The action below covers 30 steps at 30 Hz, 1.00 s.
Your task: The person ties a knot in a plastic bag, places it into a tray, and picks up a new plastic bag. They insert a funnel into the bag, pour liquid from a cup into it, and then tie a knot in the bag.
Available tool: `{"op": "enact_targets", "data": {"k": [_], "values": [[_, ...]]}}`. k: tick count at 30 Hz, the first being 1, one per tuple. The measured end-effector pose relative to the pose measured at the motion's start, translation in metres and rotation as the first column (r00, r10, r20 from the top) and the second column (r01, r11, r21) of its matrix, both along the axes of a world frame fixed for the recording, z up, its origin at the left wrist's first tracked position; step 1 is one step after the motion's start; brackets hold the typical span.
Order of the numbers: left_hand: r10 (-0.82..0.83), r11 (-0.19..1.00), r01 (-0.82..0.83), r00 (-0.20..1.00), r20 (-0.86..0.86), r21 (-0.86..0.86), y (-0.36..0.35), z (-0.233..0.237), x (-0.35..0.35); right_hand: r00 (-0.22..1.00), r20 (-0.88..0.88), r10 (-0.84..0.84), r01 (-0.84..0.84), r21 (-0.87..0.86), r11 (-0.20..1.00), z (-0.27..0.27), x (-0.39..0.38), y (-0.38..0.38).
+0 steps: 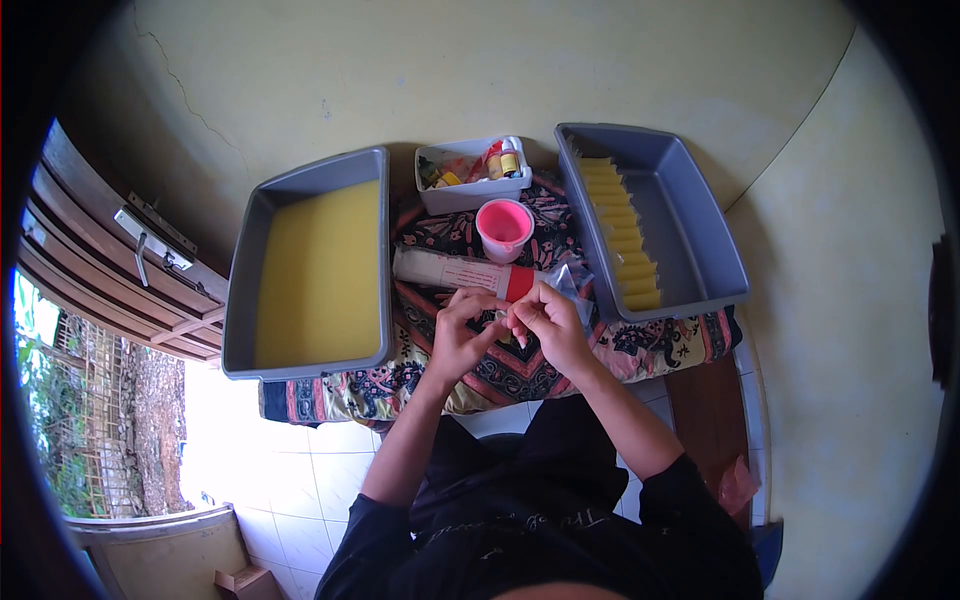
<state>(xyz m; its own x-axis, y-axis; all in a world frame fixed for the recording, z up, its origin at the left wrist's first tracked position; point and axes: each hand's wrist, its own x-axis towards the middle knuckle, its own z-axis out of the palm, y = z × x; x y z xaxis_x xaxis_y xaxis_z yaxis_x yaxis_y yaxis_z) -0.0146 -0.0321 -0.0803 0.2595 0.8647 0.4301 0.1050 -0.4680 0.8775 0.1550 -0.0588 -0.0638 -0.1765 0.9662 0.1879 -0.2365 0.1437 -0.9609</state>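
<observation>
My left hand (pixel 463 335) and my right hand (pixel 552 328) meet over the front of the patterned cloth, fingertips close together. Both are closed in a pinch; whatever lies between the fingers is too small and covered to name. Just beyond them lies a long white packet (pixel 445 268) with red print and a red band, and a clear plastic bag (pixel 570 275) is at its right end. Behind the packet stands a cup (pixel 503 247) with a pink inside.
On the left sits a grey tub (pixel 372 340) with a flat yellow layer inside. The grey tub (pixel 690 230) on the right holds a row of yellow strips (pixel 622 235). A white box (pixel 470 198) of small bottles stands at the back. The patterned cloth (pixel 420 385) covers the surface.
</observation>
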Motion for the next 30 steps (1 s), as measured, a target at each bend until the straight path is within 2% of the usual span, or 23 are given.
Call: {"op": "enact_targets", "data": {"k": [2,4,8,13,18,21,24,30], "values": [[-0.001,0.984,0.018,0.996,-0.093,0.176,0.004,-0.001,-0.002,1.000,0.007,-0.013,0.013,-0.019,1.000,0.000,0.001,-0.002],[0.016,0.976,0.011,0.993,-0.119,0.219,0.003,0.000,0.000,1.000,0.013,-0.028,0.029,-0.038,0.999,0.002,0.000,-0.003],[0.021,0.961,0.031,0.983,-0.183,0.276,0.001,0.006,0.000,0.989,0.117,-0.091,0.086,0.046,0.995,0.012,-0.001,-0.003],[0.009,0.963,0.033,0.988,-0.151,0.268,0.004,0.002,-0.004,0.978,0.183,-0.101,0.077,0.133,0.988,0.029,0.004,-0.002],[0.033,0.971,-0.004,0.992,-0.118,0.238,0.005,-0.003,-0.003,0.986,0.159,-0.054,0.045,0.057,0.997,0.034,0.005,0.001],[-0.002,0.984,0.019,0.995,-0.097,0.178,0.000,-0.003,-0.002,0.979,0.204,-0.018,0.007,0.053,0.999,0.039,0.005,0.001],[-0.001,0.986,0.014,0.997,-0.081,0.166,-0.003,0.000,0.002,0.984,0.176,-0.035,0.019,0.089,0.996,0.038,0.001,0.004],[0.067,0.991,-0.064,0.998,-0.020,0.116,-0.007,-0.001,0.012,0.991,0.132,-0.003,-0.002,0.038,0.999,0.036,0.002,0.003]]}}
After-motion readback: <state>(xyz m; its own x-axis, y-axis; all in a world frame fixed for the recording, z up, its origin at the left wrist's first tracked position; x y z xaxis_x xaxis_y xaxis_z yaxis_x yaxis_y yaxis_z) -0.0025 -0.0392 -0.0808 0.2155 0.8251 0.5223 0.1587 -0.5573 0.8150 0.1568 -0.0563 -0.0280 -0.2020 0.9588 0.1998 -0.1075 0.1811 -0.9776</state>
